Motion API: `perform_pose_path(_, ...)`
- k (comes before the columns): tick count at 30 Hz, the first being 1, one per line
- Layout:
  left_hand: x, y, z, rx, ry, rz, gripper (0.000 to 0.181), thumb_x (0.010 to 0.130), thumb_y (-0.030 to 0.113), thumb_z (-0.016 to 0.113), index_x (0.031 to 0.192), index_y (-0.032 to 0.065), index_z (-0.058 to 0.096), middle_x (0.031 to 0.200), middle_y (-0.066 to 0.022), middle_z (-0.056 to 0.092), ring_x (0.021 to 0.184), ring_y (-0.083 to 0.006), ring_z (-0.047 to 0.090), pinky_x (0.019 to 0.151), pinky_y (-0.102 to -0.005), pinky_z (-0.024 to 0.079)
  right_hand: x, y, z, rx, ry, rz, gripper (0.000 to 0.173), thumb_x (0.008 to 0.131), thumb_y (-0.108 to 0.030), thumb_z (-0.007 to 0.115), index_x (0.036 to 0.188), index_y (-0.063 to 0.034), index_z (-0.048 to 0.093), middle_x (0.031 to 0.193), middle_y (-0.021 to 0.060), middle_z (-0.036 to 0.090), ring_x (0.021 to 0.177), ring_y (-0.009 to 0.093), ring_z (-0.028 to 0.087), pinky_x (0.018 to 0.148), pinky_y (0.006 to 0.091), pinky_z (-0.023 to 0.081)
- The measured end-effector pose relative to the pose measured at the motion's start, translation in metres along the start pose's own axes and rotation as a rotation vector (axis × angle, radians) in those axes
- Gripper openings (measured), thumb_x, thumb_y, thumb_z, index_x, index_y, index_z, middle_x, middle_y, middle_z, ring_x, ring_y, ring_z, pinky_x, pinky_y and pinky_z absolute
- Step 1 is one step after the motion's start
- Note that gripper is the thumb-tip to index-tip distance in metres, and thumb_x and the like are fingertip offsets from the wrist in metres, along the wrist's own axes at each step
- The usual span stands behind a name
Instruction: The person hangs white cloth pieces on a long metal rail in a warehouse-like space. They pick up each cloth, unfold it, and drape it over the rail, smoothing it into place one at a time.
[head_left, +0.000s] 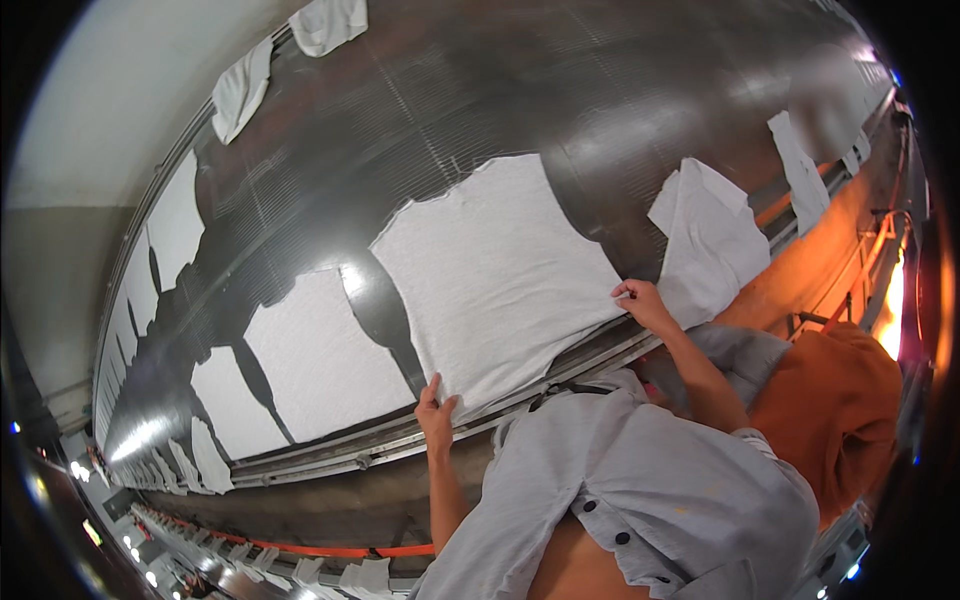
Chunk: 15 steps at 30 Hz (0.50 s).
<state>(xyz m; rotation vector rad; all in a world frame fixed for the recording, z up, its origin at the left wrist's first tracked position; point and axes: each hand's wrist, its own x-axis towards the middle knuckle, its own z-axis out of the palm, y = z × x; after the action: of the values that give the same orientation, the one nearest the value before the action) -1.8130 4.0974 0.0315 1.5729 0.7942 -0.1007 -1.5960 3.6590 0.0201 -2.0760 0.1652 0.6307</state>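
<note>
A large pale grey knit fabric panel (495, 270), cut like a garment body, lies mostly flat on a long dark table (480, 90). Its scalloped edge faces the far side, and creases run through its near right part. My right hand (643, 304) pinches the panel's near right corner between thumb and fingers. At the near left corner, my left hand (436, 412) holds the panel's edge, thumb on top and fingertips along the side. The lower hem sags slightly over the metal rail (360, 459) between my hands. Just beyond my right hand lies a loosely folded fabric piece (709, 232).
Flat panels (330, 352) line the near edge to the left, and more (174, 225) lie along the far edge. Crumpled cloths (244, 90) hang at the far rim. A person in an orange garment (825, 412) is close on my right, beside a bright orange glow (892, 300).
</note>
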Motion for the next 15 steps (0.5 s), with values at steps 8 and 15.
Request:
perform_pose_path(8, -0.001, -0.021, -0.002, 0.181, 0.106, 0.069, 0.055, 0.073, -0.007, 0.069, 0.127, 0.0009, 0.065, 0.100, -0.0033, 0.055, 0.084, -0.0127, 0.053, 0.077, -0.0255, 0.045, -0.002, -0.002, 0.009, -0.099, 0.068, -0.084, 0.018, 0.077, -0.012, 0.071, 0.093, -0.0036, 0.072, 0.076, 0.0144, 0.066, 0.068, 0.025, 0.063, 0.065, 0.0366, 0.049)
perform_pose_path(15, -0.011, -0.005, 0.018, 0.843, 0.417, 0.379, 0.033, 0.072, -0.005, 0.072, 0.104, 0.0040, 0.070, 0.103, -0.0111, 0.059, 0.096, -0.0312, 0.057, 0.083, -0.0396, 0.047, -0.009, 0.000, 0.010, -0.095, 0.035, -0.057, 0.017, 0.079, -0.011, 0.069, 0.094, -0.0035, 0.071, 0.075, 0.0144, 0.065, 0.069, 0.028, 0.065, 0.066, 0.0392, 0.050)
